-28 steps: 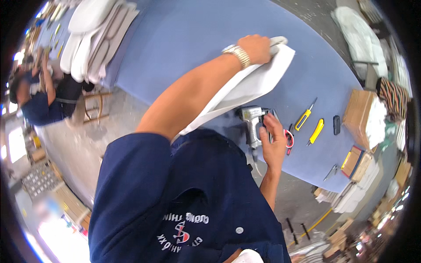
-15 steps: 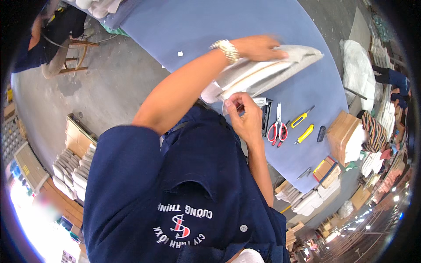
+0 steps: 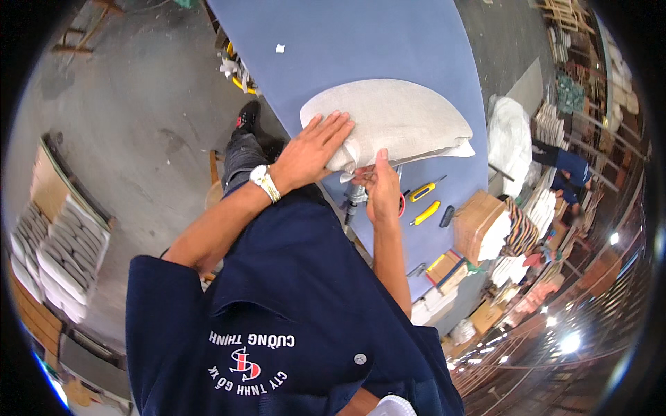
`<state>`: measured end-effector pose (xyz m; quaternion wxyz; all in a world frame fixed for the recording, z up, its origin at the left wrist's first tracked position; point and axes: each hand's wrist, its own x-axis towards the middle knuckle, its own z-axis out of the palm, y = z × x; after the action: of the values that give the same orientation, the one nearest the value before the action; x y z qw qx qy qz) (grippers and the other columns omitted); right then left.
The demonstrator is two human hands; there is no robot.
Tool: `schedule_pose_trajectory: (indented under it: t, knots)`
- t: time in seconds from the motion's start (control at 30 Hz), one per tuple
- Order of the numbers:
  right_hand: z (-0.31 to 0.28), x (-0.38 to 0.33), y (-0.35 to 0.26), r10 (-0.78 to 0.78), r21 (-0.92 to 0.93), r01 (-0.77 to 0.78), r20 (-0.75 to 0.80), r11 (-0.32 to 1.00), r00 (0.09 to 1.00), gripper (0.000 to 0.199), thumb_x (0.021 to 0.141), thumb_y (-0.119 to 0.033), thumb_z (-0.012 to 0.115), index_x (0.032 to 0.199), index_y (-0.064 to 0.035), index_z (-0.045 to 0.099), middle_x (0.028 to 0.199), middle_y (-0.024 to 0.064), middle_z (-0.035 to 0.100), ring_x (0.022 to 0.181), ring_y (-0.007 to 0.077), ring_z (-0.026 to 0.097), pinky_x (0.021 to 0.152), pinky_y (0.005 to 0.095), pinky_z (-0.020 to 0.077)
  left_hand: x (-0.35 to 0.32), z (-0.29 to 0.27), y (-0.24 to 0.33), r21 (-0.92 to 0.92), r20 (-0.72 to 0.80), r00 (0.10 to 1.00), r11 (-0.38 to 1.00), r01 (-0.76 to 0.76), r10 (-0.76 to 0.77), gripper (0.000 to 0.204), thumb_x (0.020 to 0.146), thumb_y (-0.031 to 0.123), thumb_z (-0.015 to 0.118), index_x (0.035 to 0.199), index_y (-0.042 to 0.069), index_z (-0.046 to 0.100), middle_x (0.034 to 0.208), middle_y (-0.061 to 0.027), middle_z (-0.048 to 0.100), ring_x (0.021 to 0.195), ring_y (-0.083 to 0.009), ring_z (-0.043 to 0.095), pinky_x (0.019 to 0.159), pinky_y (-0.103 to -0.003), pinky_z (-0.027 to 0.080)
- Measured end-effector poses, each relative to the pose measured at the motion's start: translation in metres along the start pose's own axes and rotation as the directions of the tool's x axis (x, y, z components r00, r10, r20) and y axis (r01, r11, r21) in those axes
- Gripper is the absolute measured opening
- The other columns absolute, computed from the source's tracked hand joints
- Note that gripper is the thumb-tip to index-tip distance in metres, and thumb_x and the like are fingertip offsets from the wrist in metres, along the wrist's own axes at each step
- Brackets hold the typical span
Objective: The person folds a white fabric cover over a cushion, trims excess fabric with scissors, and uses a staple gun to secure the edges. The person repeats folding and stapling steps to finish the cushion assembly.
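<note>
A beige, half-moon-shaped fabric cushion point(image 3: 395, 114) lies on the blue-grey table, its flat edge towards me. My left hand point(image 3: 312, 151), with a watch on the wrist, rests flat on the cushion's left end, fingers stretched out. At the near edge my right hand point(image 3: 381, 191) grips the cushion's cover, thumb on top and fingers curled beneath. A loose pale flap of cloth shows between the two hands. White material peeks out at the cushion's right corner. Below the right hand a grey metal tool point(image 3: 356, 196) is partly hidden.
On the table point(image 3: 374, 41), right of my right hand, lie a yellow screwdriver point(image 3: 424, 191), a yellow cutter knife point(image 3: 425, 213) and a dark small block point(image 3: 447, 216). A cardboard box point(image 3: 476, 223) stands beyond them. Stacked pale cushions point(image 3: 69, 256) are at the left.
The cushion was tilted up, showing its white inside; now it lies with its beige face up. My left hand has come back from the far side to the cushion's left end.
</note>
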<state>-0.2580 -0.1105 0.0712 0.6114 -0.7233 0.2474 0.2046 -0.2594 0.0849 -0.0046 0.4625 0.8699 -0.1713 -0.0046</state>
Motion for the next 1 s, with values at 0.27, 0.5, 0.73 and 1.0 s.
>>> schedule_pose_trajectory:
  t: [0.27,0.5,0.73,1.0]
  knots:
    - [0.001,0.002,0.024,-0.123,0.160,0.127,-0.032,0.979,0.992,0.033,0.102,-0.037,0.071,0.094,-0.0064,0.061,0.083,0.0057,0.064,0.071,0.0145,0.061,0.071,0.0327,0.0546,-0.014,0.027,0.010,0.036,-0.128,0.992,0.999,0.010,-0.006,0.108,0.069,0.013,0.090,0.159,0.001,0.033,0.164,-0.0186,0.038,0.154,-0.0343,0.033,0.128,-0.050,0.028]
    - [-0.004,0.001,0.032,-0.026,0.060,0.026,-0.014,0.998,1.000,0.040,0.101,-0.039,0.072,0.084,-0.0041,0.063,0.077,0.0051,0.064,0.074,0.0139,0.061,0.073,0.0317,0.0534,-0.023,0.044,0.015,0.089,-0.144,0.989,0.995,0.036,-0.023,0.102,0.072,0.021,0.091,0.157,0.001,0.037,0.163,-0.0182,0.040,0.154,-0.0347,0.034,0.127,-0.051,0.029]
    - [-0.017,-0.005,0.013,-0.291,0.067,0.286,0.081,0.956,0.953,0.037,0.105,-0.028,0.069,0.074,-0.0074,0.061,0.074,-0.0003,0.058,0.070,0.0098,0.054,0.071,0.0285,0.0489,-0.019,0.032,0.040,-0.009,-0.211,0.962,0.985,0.173,-0.171,0.098,0.075,0.031,0.089,0.156,0.004,0.041,0.156,-0.0203,0.049,0.144,-0.0366,0.048,0.116,-0.046,0.045]
    - [-0.004,0.016,-0.006,-0.380,-0.029,0.385,0.111,0.922,0.918,0.049,0.105,-0.032,0.067,0.066,-0.0037,0.058,0.066,0.0012,0.056,0.063,0.0075,0.048,0.060,0.0281,0.0405,-0.005,0.011,0.038,-0.114,-0.196,0.937,0.956,0.271,-0.289,0.085,0.080,0.025,0.086,0.154,0.007,0.046,0.158,-0.0163,0.049,0.137,-0.0346,0.055,0.108,-0.043,0.051]
